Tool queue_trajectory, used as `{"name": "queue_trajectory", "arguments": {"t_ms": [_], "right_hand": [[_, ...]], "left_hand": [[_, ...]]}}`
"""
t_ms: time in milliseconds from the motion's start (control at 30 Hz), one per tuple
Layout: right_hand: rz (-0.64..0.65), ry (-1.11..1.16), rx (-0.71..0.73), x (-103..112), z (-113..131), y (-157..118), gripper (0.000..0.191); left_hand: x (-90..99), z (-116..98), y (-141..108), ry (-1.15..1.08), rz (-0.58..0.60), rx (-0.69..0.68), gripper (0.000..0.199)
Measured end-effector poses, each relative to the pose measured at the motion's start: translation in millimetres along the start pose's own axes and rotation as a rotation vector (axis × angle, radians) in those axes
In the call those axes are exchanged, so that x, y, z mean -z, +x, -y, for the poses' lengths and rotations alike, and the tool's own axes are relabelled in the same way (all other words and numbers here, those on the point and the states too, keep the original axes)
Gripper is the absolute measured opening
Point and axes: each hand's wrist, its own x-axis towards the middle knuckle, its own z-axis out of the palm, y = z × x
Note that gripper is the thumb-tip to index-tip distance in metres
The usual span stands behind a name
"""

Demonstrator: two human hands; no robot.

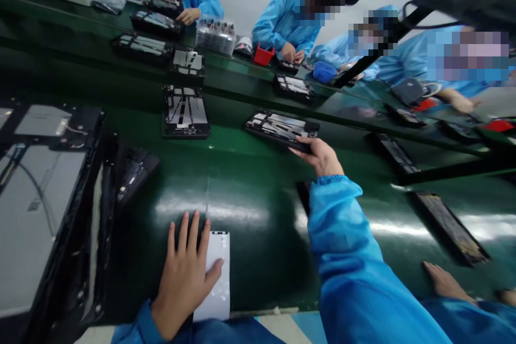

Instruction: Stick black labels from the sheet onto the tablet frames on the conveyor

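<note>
The right grip (318, 157) clenches one black frame (281, 130) on the green surface (258, 274), the left grip (185, 279) lies open on one white sheet (217, 274), and another frame (185, 112) sits left of the right grip.

1. Left hand (184, 279) is resting palm down, fingers spreading apart, thumb angling sideways.
2. Right arm (342, 247) is stretching forward in a blue sleeve (334, 215), right hand (318, 157) gripping with curled fingers.

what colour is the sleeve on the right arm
Bright blue, best in the head view: the right sleeve, on the arm holding the black device frame.
</note>
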Motion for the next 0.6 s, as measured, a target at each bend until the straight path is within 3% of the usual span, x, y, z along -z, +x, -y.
{"name": "queue_trajectory", "arguments": {"t_ms": [100,200,300,367,467,600], "right_hand": [[0.018,-0.006,-0.14,3.3,-20.0,-44.8,0.021],[0.081,-0.023,-0.26,16.6,-48.8,-112.9,0.026],[0.151,-0.042,-0.408,30.0,-71.4,-178.3,0.039],[0.193,-0.071,-0.44,35.2,-79.8,-206.5,0.051],[0.204,-0.236,-0.316,41.8,-85.3,-222.9,0.062],[0.122,-0.651,0.082,51.1,-89.1,-234.5,0.062]], "left_hand": [[6.3,1.1,-0.1,0.027,0.051,-0.011,0.075],[9.3,3.8,-6.2,0.026,0.089,-0.012,0.08],[12.3,6.5,-18.4,0.018,0.111,-0.007,0.085],[15.8,7.9,-26.4,0.014,0.105,-0.042,0.083],[22.0,9.3,-32.9,-0.005,0.115,-0.111,0.075],[25.2,8.4,-33.2,-0.004,0.164,-0.126,0.073]]}}
